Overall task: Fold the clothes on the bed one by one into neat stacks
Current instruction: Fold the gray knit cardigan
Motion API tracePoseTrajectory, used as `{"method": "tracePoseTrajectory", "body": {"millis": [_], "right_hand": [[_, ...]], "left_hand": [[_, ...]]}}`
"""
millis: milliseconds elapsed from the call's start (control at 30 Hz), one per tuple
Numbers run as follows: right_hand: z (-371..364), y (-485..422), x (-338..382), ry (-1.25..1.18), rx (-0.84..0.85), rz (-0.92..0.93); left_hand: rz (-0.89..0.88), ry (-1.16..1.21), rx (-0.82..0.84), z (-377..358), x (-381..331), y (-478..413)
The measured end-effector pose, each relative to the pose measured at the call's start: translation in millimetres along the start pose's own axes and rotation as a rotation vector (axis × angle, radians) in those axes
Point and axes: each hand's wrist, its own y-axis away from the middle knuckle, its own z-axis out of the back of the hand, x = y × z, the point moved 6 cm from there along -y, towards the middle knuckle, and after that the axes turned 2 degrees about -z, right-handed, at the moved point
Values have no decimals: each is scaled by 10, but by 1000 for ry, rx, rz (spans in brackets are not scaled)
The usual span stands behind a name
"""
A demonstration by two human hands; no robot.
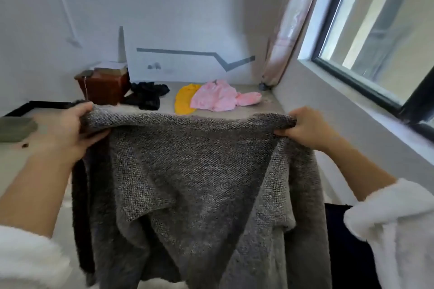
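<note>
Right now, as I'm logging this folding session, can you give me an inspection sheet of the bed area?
Surface: grey bed top, bare between the garments.
Job's things: grey knitted sweater held up, hanging; pink garment, yellow garment and black garment crumpled at the far end; olive-green cloth at the left edge, seemingly folded.
Clutter: brown wooden box at the far left; small dark scrap near the olive-green cloth.
Hands: left hand and right hand each grip a top corner of the sweater.
Cables: thin pale cord hanging down the box front.
Surroundings: dark-framed window on the right, pale curtain in the corner, white wall.
</note>
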Motion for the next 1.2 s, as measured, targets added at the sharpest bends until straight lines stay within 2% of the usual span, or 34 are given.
{"method": "tracePoseTrajectory", "body": {"millis": [67,133,200,267,333,367,433,500,600,700,833,933,1100,1200], "right_hand": [[-207,-166,-184,355,16,-106],[-246,-302,-323,619,-47,-163],[-176,-452,-377,688,-103,-205],[-69,-648,-447,496,-102,-323],[14,-847,-470,136,-44,-447],[66,-917,-439,-45,-69,-476],[254,-995,-343,-283,-265,-445],[440,-934,-245,-239,-457,-343],[438,-792,-225,-123,-514,-194],[100,-621,-375,-18,-411,-164],[-669,-202,-615,-21,-252,-201],[-1352,238,-810,-11,-79,-269],[-2458,1114,-1055,108,390,-420],[-2925,1685,-1125,152,610,-506]], "left_hand": [[142,-138,60,-82,249,-192],[228,-225,64,-174,361,-331],[251,-238,47,-308,326,-450],[195,-218,55,-474,192,-577],[93,-160,64,-619,4,-727],[37,-127,76,-694,-113,-774],[-67,-68,108,-827,-358,-809],[-136,-15,127,-871,-527,-816],[-188,15,153,-765,-493,-782],[-174,-7,150,-548,-122,-729],[-36,-100,18,-76,780,-654],[159,-264,-12,332,1587,-504],[584,-451,-92,1008,2801,289],[802,-482,-148,1348,3262,793]]}}
